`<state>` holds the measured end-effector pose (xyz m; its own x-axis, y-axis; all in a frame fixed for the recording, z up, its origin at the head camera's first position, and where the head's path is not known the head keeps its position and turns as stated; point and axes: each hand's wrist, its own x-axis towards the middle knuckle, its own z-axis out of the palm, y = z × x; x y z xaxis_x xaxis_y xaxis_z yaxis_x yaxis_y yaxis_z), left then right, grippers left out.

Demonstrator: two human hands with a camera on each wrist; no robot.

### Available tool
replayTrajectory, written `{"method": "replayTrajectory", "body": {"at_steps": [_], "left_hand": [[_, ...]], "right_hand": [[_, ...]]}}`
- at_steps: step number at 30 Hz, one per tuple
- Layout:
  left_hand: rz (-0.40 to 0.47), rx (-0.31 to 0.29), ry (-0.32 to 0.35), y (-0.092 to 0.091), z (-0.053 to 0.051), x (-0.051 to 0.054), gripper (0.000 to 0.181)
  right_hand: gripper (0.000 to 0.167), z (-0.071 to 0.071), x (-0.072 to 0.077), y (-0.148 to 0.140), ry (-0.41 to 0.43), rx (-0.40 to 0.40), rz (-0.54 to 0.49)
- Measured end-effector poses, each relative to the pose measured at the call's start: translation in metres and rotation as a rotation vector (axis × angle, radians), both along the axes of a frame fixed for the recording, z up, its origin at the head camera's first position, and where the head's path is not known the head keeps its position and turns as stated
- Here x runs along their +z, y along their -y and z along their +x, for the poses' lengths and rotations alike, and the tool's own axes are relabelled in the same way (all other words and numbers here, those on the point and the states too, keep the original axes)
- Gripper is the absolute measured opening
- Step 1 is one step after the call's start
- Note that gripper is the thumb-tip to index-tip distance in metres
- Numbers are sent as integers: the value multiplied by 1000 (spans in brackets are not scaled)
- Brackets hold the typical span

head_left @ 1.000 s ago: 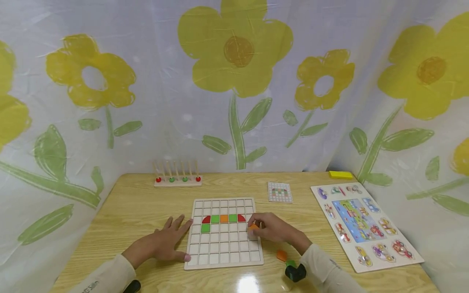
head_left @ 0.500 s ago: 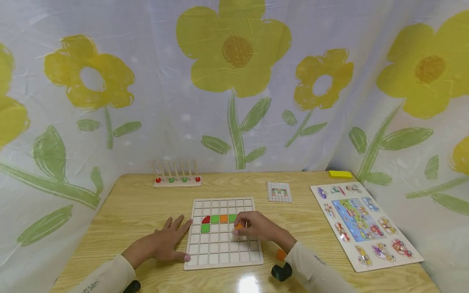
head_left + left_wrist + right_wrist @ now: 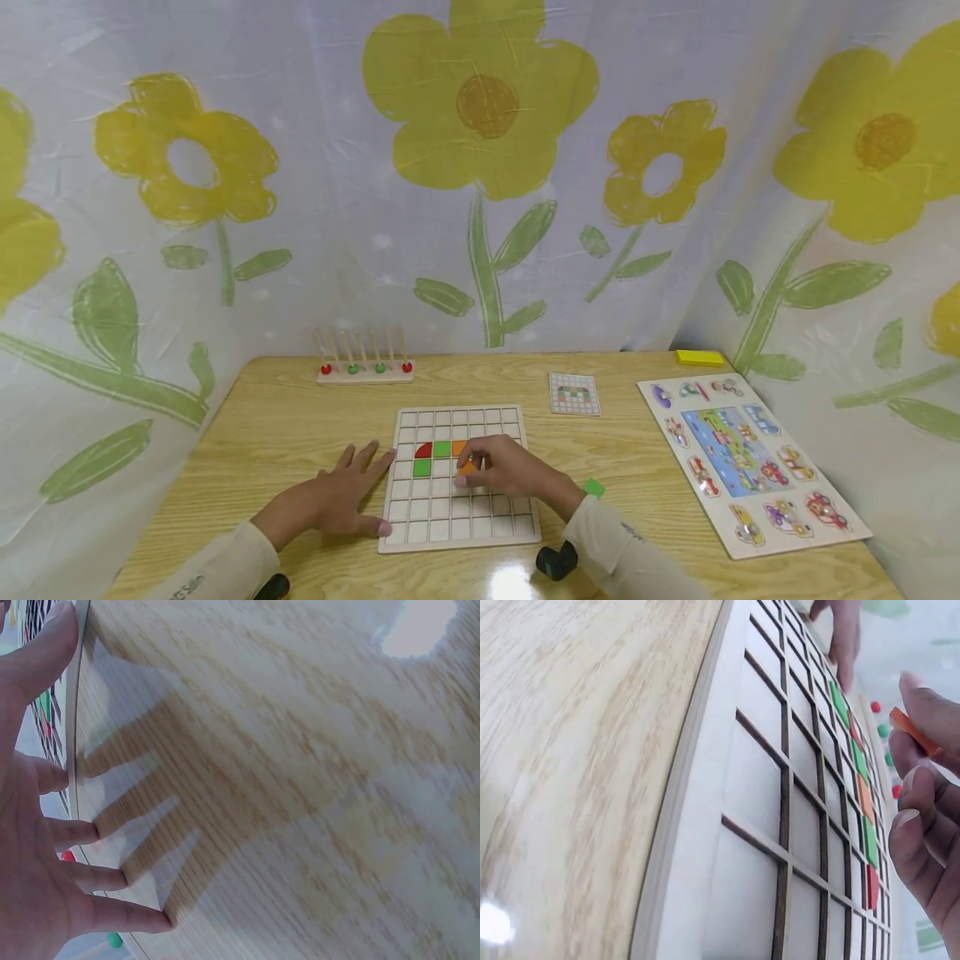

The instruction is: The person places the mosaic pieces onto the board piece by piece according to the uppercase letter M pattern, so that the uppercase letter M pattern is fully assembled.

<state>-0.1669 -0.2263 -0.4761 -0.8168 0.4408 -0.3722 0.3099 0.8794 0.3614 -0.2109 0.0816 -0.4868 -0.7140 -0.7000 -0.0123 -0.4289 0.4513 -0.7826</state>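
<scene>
My left hand (image 3: 337,500) lies with fingers spread on the table, thumb and fingertips at the left edge of a wooden grid board (image 3: 420,529). Between thumb and fingers, my right hand (image 3: 510,471) pinches an orange square tile (image 3: 468,468), held above the board's middle. The right wrist view shows this orange tile (image 3: 913,731) clear of the grid. One row holds a red rounded tile (image 3: 424,451), a green tile (image 3: 442,449), an orange one, then a green tile (image 3: 870,841) and another red tile (image 3: 872,887). Below the left red tile sits a green square (image 3: 422,467).
A loose green tile (image 3: 595,487) lies right of the board. Behind it is a small pattern card (image 3: 574,393). A peg rack (image 3: 365,377) with beads stands at the back left. To the right lie a picture puzzle (image 3: 712,492) and a yellow block (image 3: 699,358).
My right hand has moved left across the board with the orange tile. Its arm now hides the loose orange tile and uncovers the green one. My left hand has stayed put.
</scene>
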Motion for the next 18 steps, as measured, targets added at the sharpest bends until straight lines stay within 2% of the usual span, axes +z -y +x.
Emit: {"method": "replayTrajectory", "body": {"at_steps": [5,10,18], "left_hand": [[4,-1,-3,0,1,0,111],[2,-2,-1,0,0,0,111],[-4,-2,7,2,-1,-5,111]], "right_hand": [[24,0,-1,6,11,-12,15],[28,0,-2,14,-16,-8,46],[28,5,0,29,-12,-11,78]]}}
